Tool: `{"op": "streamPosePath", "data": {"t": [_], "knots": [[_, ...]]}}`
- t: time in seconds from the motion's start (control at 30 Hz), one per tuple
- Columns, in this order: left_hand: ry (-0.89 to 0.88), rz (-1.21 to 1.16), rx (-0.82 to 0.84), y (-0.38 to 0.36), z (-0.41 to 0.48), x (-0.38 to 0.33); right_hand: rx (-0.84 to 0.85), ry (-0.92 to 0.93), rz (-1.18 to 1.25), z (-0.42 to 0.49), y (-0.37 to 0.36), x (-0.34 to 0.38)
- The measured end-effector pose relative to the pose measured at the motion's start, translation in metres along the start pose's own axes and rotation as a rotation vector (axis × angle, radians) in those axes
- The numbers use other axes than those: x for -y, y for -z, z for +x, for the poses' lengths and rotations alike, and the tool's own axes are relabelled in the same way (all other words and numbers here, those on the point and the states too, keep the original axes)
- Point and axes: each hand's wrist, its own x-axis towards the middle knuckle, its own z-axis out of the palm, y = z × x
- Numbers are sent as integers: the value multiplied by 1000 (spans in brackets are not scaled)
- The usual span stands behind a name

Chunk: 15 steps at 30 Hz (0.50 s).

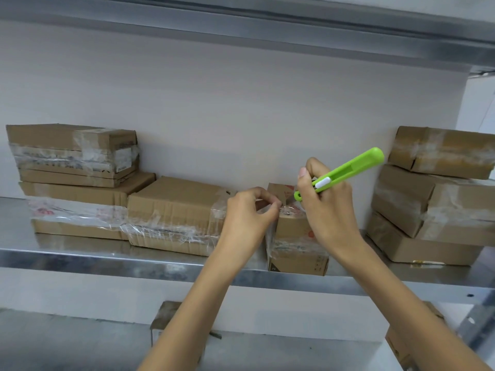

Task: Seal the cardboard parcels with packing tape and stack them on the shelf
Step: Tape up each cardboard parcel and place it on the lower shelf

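A small cardboard parcel (pixel 297 245) wrapped in clear tape stands on the metal shelf (pixel 107 259), between my two hands. My left hand (pixel 247 212) pinches a bit of clear tape at the parcel's top. My right hand (pixel 325 202) grips a green utility knife (pixel 345 171), whose blade tip points down at the tape just beside my left fingers. A larger taped parcel (pixel 174 212) lies directly left of the small one.
Two taped parcels (pixel 75 162) are stacked at the shelf's left end and three more parcels (pixel 439 194) at the right end. More cardboard boxes (pixel 166 325) sit on the lower shelf. Another metal shelf (pixel 267 30) runs overhead, with a white wall behind.
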Motion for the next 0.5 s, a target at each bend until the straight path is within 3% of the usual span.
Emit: {"op": "streamPosePath", "data": {"t": [0.5], "knots": [[-14, -8, 17, 0, 0, 2, -35, 43, 1, -3, -3, -3]]}}
